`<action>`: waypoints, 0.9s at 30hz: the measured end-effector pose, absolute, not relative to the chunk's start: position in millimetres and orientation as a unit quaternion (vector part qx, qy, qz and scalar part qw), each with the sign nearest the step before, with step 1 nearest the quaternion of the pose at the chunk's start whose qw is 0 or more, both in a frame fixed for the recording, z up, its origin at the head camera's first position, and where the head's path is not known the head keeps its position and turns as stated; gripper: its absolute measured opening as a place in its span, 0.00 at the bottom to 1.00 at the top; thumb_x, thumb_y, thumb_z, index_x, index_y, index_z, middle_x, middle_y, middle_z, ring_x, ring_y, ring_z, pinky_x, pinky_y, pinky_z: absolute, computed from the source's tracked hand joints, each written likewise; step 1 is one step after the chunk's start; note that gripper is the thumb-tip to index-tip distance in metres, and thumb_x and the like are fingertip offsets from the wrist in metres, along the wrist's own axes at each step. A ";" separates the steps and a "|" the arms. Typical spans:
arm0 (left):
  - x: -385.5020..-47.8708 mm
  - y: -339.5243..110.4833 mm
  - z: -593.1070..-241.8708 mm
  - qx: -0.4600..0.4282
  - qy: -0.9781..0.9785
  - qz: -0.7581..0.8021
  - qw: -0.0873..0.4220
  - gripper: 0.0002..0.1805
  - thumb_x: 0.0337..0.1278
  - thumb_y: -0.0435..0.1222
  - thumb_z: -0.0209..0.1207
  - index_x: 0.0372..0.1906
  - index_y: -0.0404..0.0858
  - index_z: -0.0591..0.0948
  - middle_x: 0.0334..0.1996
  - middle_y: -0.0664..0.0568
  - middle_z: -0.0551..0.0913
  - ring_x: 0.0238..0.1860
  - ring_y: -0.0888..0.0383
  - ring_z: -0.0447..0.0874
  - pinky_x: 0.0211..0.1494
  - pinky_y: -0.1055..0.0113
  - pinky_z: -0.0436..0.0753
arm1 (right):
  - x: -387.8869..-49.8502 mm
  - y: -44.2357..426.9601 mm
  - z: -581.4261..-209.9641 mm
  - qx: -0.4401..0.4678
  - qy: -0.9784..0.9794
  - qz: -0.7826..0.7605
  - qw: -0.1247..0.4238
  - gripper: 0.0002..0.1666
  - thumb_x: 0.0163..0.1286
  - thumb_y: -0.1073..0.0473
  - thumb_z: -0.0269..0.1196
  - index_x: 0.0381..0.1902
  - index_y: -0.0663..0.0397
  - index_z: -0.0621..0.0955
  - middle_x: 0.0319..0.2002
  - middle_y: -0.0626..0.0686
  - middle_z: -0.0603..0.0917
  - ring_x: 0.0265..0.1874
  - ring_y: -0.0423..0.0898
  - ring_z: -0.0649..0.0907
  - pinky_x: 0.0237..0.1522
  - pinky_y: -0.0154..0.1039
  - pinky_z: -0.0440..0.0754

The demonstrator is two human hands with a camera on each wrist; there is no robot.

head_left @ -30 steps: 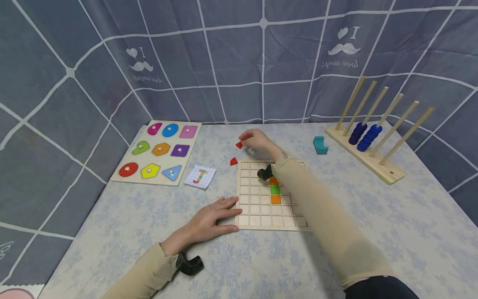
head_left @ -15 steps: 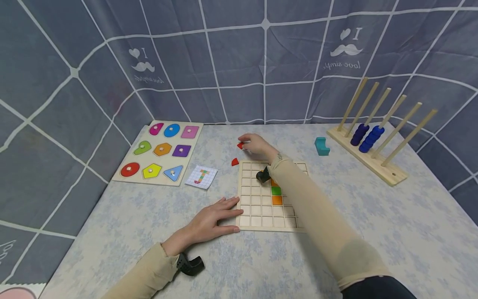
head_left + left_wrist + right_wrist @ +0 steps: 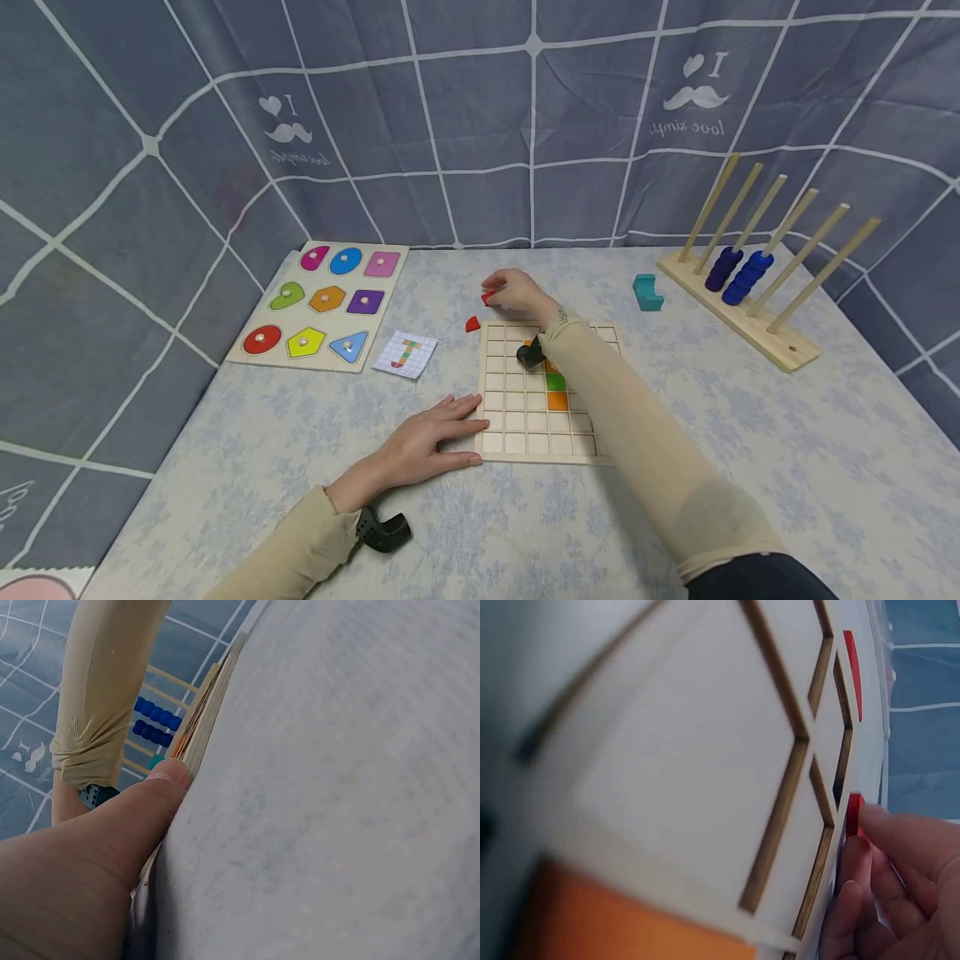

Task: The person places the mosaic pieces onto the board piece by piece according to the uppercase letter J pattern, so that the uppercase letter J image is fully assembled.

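Just behind the wooden grid board [image 3: 506, 421], my right hand [image 3: 519, 293] pinches a small red piece [image 3: 487, 298] between thumb and fingers. In the right wrist view the red piece [image 3: 853, 814] shows at the fingertips, past the board's edge. A second red piece [image 3: 472, 324], quarter-round in shape, lies by the board's far left corner. My left hand [image 3: 423, 442] rests with straight, spread fingers on the board's left edge. Orange [image 3: 557, 401] and green [image 3: 555, 382] squares sit in one column of the grid; the right wrist and sleeve hide part of it.
A pattern card [image 3: 405, 354] with a coloured J lies left of the board. Beyond it is a knobbed shape puzzle [image 3: 300, 287]. At the right stand a teal block [image 3: 647, 293] and a pegged bead rack [image 3: 795, 350] with blue beads. A grey curtain [image 3: 480, 125] hangs behind.
The right fingers have closed on the farther red piece and shifted it slightly right and nearer to the board. My left hand has stayed in place.
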State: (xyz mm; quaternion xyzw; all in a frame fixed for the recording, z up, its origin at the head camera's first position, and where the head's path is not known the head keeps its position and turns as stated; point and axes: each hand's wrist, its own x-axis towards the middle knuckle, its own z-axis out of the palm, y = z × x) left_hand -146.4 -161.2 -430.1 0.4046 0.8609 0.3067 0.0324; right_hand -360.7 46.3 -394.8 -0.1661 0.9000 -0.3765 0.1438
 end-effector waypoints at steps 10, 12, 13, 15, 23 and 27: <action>-146.6 -161.1 -430.0 0.401 0.864 0.304 0.035 0.28 0.58 0.51 0.60 0.60 0.41 0.77 0.68 0.48 0.63 0.69 0.55 0.58 0.74 0.62 0.54 | -356.0 62.7 -389.7 -0.173 0.904 -0.357 0.159 0.14 0.63 0.58 0.65 0.44 0.60 0.82 0.35 0.54 0.82 0.31 0.45 0.76 0.36 0.35 0.77; -146.6 -160.6 -429.9 0.398 0.865 0.304 0.040 0.28 0.58 0.51 0.60 0.60 0.41 0.77 0.69 0.48 0.63 0.69 0.55 0.57 0.74 0.62 0.54 | -353.8 68.7 -387.1 -0.186 0.903 -0.353 0.162 0.12 0.63 0.59 0.65 0.42 0.59 0.83 0.35 0.53 0.83 0.33 0.46 0.77 0.38 0.36 0.77; -146.5 -160.2 -430.1 0.398 0.864 0.305 0.040 0.28 0.58 0.51 0.60 0.60 0.41 0.77 0.69 0.48 0.63 0.69 0.55 0.57 0.74 0.62 0.54 | -353.0 72.7 -386.2 -0.195 0.902 -0.348 0.164 0.11 0.63 0.59 0.65 0.41 0.59 0.84 0.36 0.53 0.83 0.34 0.46 0.77 0.39 0.37 0.78; -146.2 -159.8 -430.6 0.397 0.865 0.303 0.042 0.28 0.58 0.51 0.60 0.60 0.41 0.77 0.69 0.49 0.62 0.69 0.55 0.57 0.74 0.63 0.54 | -350.3 81.7 -383.2 -0.209 0.901 -0.340 0.170 0.10 0.63 0.59 0.65 0.40 0.58 0.85 0.37 0.53 0.84 0.36 0.47 0.78 0.41 0.40 0.78; -146.1 -160.1 -430.4 0.403 0.863 0.303 0.035 0.28 0.58 0.51 0.60 0.60 0.41 0.77 0.68 0.47 0.63 0.69 0.54 0.58 0.74 0.62 0.54 | -322.6 125.2 -367.1 -0.296 0.883 -0.321 0.176 0.11 0.64 0.61 0.63 0.42 0.59 0.85 0.36 0.52 0.85 0.35 0.48 0.81 0.42 0.43 0.82; -146.3 -160.4 -429.8 0.398 0.865 0.304 0.040 0.28 0.58 0.51 0.60 0.60 0.41 0.77 0.69 0.48 0.62 0.69 0.55 0.57 0.74 0.63 0.53 | -299.5 139.7 -361.6 -0.317 0.867 -0.333 0.191 0.10 0.64 0.60 0.63 0.42 0.58 0.84 0.35 0.49 0.85 0.35 0.45 0.82 0.42 0.40 0.82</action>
